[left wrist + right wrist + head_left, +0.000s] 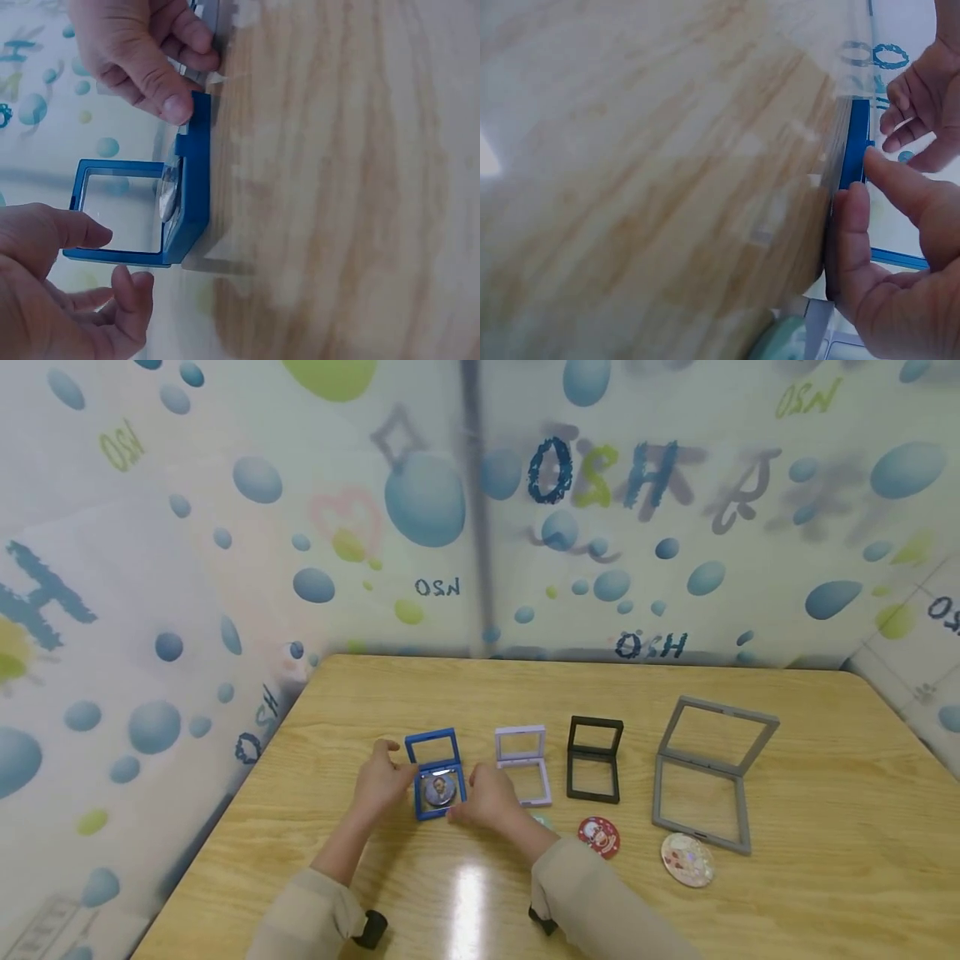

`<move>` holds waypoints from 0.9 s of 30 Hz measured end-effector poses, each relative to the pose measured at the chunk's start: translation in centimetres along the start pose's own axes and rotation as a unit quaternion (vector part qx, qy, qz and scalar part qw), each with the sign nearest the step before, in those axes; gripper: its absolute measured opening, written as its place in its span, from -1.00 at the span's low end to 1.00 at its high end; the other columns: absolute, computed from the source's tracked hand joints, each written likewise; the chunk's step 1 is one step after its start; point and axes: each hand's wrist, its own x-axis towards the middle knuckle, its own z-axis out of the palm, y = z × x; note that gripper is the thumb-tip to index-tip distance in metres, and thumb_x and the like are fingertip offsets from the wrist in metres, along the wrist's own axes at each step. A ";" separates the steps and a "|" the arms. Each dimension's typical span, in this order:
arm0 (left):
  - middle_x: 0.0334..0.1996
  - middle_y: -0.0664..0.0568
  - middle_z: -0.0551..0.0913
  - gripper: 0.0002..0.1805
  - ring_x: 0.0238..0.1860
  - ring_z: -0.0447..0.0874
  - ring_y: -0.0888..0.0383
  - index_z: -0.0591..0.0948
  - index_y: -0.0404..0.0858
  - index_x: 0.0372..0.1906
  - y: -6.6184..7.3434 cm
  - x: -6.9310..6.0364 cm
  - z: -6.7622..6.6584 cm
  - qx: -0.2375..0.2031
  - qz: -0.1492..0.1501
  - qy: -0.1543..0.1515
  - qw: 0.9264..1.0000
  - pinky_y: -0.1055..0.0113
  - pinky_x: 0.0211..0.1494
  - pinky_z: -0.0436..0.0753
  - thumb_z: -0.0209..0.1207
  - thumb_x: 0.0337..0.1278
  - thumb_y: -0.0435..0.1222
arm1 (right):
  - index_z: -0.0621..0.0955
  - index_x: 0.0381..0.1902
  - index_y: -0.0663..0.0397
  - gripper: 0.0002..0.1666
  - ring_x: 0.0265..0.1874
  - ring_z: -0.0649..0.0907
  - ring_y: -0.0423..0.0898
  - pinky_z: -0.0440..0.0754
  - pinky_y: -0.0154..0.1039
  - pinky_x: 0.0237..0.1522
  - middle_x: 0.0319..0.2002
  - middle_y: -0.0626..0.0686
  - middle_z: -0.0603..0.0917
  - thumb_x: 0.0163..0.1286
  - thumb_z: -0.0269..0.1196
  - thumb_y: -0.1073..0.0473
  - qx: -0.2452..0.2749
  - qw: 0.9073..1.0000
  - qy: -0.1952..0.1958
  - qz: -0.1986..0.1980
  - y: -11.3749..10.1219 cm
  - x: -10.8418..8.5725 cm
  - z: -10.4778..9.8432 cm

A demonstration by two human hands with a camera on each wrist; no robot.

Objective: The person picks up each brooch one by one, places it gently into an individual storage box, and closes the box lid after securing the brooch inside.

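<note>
The blue frame (417, 797) stands with its lid raised and a round portrait badge (439, 789) in its base. My left hand (381, 783) is at its left side; in the left wrist view that hand (67, 285) has its thumb near the raised lid (120, 166) and its fingers loosely bent, with no clear grip. My right hand (491, 800) holds the base's right side near the front corner. In the right wrist view, the thumb and fingers of my right hand (900, 255) are against the blue edge (856, 142). The far fingers are partly hidden.
Lilac (547, 781), black (593, 796) and larger grey (701, 835) frames stand opened to the right. Before them lie a red badge (599, 837), a pale glittery badge (687, 860) and a greenish badge (542, 821), partly hidden by my right arm. A patterned wall covering hangs behind.
</note>
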 end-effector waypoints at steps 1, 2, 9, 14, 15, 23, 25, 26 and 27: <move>-0.36 -0.17 0.55 -0.41 -0.49 0.51 0.11 0.23 -0.38 0.19 0.1 0.1 -0.1 -0.002 0.002 -0.006 1.000 0.33 -0.47 0.45 0.09 0.03 -0.30 | 0.51 -0.27 0.41 -0.35 -0.43 0.52 -0.01 0.53 -0.16 -0.32 -0.38 0.18 0.57 -0.28 0.53 0.14 -0.001 1.000 -0.004 -0.001 0.1 0.0 0.0; -0.35 -0.17 0.56 -0.38 -0.48 0.51 0.11 0.19 -0.34 0.24 0.2 0.2 -0.2 -0.004 0.006 -0.015 1.000 0.33 -0.47 0.45 0.08 0.05 -0.30 | 0.50 -0.25 0.42 -0.34 -0.44 0.54 -0.01 0.54 -0.14 -0.31 -0.38 0.18 0.58 -0.27 0.52 0.14 -0.001 1.000 -0.006 -0.002 0.1 -0.1 0.1; -0.23 -0.26 0.55 -0.41 -0.33 0.55 0.01 0.23 -0.29 0.27 0.6 0.1 -0.6 -0.001 0.038 -0.038 0.999 0.26 -0.39 0.51 0.07 0.11 -0.30 | 0.49 -0.27 0.37 -0.39 -0.46 0.52 -0.05 0.53 -0.16 -0.31 -0.38 0.16 0.56 -0.24 0.51 0.16 -0.004 1.000 -0.005 -0.007 0.1 -0.1 0.1; -0.22 -0.25 0.56 -0.48 -0.33 0.57 0.02 0.32 -0.30 0.21 0.7 0.1 -0.7 -0.013 0.033 -0.040 0.999 0.24 -0.37 0.53 0.07 0.16 -0.22 | 0.49 -0.34 0.34 -0.46 -0.48 0.52 -0.04 0.52 -0.18 -0.34 -0.42 0.15 0.56 -0.21 0.50 0.17 -0.013 1.000 0.003 -0.020 0.1 -0.2 0.1; -0.22 -0.24 0.56 -0.50 -0.33 0.57 0.02 0.34 -0.31 0.19 0.7 0.1 -0.7 -0.018 0.031 -0.044 0.998 0.24 -0.36 0.53 0.06 0.18 -0.20 | 0.49 -0.35 0.33 -0.47 -0.49 0.52 -0.05 0.52 -0.18 -0.35 -0.42 0.14 0.56 -0.21 0.50 0.17 -0.014 1.000 0.004 -0.023 0.1 -0.2 0.1; -0.39 -0.18 0.60 -0.58 -0.42 0.58 0.05 0.53 -0.40 -0.11 0.4 -0.4 -0.4 -0.057 0.033 -0.038 0.997 0.31 -0.39 0.49 0.00 0.23 -0.08 | 0.51 -0.42 0.31 -0.51 -0.44 0.52 -0.01 0.51 -0.18 -0.36 -0.47 0.10 0.56 -0.26 0.51 0.18 -0.013 0.999 0.025 -0.037 0.2 -0.3 0.1; -0.43 -0.17 0.59 -0.59 -0.44 0.57 0.06 0.53 -0.41 -0.14 0.4 -0.6 -0.4 -0.058 0.030 -0.040 0.997 0.32 -0.42 0.47 0.02 0.22 -0.09 | 0.51 -0.44 0.30 -0.52 -0.46 0.52 -0.03 0.50 -0.19 -0.38 -0.49 0.08 0.55 -0.27 0.51 0.19 -0.009 0.999 0.027 -0.038 0.2 -0.4 0.2; -0.45 -0.16 0.59 -0.60 -0.45 0.57 0.06 0.53 -0.41 -0.16 0.4 -0.7 -0.3 -0.057 0.029 -0.041 0.997 0.31 -0.42 0.47 0.03 0.21 -0.10 | 0.51 -0.45 0.29 -0.53 -0.47 0.51 -0.03 0.50 -0.20 -0.40 -0.51 0.08 0.55 -0.27 0.51 0.19 -0.006 0.999 0.027 -0.039 0.2 -0.4 0.2; -0.45 -0.17 0.59 -0.61 -0.45 0.56 0.05 0.52 -0.41 -0.16 0.3 -0.8 -0.3 -0.057 0.028 -0.045 0.997 0.29 -0.42 0.47 0.05 0.20 -0.11 | 0.51 -0.46 0.29 -0.53 -0.48 0.51 -0.04 0.49 -0.21 -0.42 -0.52 0.07 0.54 -0.27 0.51 0.20 -0.006 0.999 0.027 -0.040 0.2 -0.4 0.2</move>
